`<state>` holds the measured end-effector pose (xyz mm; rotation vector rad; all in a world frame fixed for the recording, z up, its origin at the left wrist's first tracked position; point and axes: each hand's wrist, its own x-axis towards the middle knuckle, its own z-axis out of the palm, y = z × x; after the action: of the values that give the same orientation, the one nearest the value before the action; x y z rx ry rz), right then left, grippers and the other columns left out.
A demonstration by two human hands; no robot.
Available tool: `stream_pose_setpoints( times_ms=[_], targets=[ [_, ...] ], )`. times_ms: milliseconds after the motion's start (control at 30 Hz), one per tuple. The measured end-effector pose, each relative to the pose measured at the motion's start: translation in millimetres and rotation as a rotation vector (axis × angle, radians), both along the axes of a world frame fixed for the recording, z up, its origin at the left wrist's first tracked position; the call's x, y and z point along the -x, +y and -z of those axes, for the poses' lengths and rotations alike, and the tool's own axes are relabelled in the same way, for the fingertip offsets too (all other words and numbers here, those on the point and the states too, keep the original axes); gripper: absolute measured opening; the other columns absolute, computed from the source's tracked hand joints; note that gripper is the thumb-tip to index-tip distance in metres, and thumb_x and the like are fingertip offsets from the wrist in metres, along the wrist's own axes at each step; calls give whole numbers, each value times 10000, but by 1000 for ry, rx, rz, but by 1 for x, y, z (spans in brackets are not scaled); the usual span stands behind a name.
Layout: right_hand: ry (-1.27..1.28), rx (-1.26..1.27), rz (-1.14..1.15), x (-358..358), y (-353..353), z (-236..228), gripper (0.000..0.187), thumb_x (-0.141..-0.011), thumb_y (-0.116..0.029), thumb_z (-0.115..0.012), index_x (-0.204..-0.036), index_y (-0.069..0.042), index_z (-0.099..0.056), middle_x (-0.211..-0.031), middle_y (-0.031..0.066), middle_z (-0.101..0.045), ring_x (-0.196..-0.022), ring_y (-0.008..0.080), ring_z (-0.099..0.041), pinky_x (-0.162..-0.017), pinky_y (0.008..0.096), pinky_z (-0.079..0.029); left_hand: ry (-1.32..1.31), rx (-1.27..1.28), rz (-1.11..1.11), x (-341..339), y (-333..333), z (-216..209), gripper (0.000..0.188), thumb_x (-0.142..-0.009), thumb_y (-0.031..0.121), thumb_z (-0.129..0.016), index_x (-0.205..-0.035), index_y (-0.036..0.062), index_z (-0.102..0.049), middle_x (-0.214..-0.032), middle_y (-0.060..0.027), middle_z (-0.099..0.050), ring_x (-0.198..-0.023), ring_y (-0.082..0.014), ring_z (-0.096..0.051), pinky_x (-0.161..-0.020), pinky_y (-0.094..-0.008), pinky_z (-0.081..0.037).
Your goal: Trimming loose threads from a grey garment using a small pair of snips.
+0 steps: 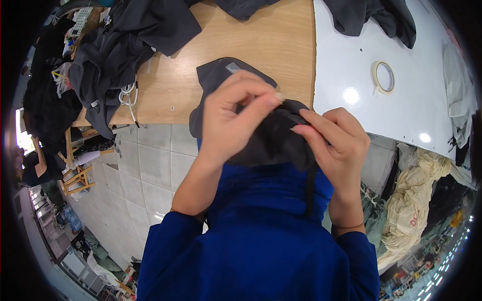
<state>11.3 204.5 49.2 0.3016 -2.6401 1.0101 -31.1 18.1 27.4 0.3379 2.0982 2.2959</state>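
Note:
A dark grey garment hangs between my hands over the near edge of the wooden table, against my blue top. Part of it lies on the tabletop, with a small pale patch on it. My right hand pinches a fold of the dark cloth between thumb and fingers. Just above the cloth, my left hand has thumb and forefinger pressed together. It is slightly blurred, and whatever its fingertips hold is too small to make out. A narrow black strap dangles below the right hand.
Dark grey cloth pieces are heaped at the far left, beside a white cord. On the white table surface to the right lies a roll of tape. Cream cloth bundles stand below it; a tiled floor shows at left.

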Motion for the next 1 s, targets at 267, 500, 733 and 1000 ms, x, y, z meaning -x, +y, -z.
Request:
stream_pose_setpoints(
  times_ms=[267,500,733,1000],
  targets=[
    [-145,620,300,-17,46,27,427,-720,-8,-692,-1136,-33,-599,-613,-58,-450,-542,38,-415,-509,194,-335,257,235,-953,26,-112,-1,605,-860,10,-589,-1386,59,-293,-1336,-143,-437,-1159,-162,-474,-977,-293,-358],
    [-602,570,230,-12,27,78,477,-785,-122,-688,-1229,-61,-525,-579,-52,-421,-536,38,-382,-556,179,-350,-129,504,-376,-19,-104,30,402,-950,176,-470,-1334,63,-432,-1377,-97,-420,-1232,-206,-420,-1026,-316,-316],
    [-475,900,237,45,30,35,188,-894,-158,-585,-1016,-19,-551,-852,110,-668,-765,159,-650,-615,217,-468,-287,136,-259,28,-60,19,286,-912,124,-528,-1177,15,-540,-1162,-125,-593,-1035,-205,-578,-916,-296,-414],
    [-13,1109,50,15,88,39,196,-903,-18,-517,-1096,10,-536,-1057,113,-619,-913,172,-627,-781,281,-497,195,-79,-322,55,-86,-21,337,-934,146,-500,-1250,39,-457,-1278,-106,-508,-1113,-209,-540,-938,-377,-426]
  ],
)
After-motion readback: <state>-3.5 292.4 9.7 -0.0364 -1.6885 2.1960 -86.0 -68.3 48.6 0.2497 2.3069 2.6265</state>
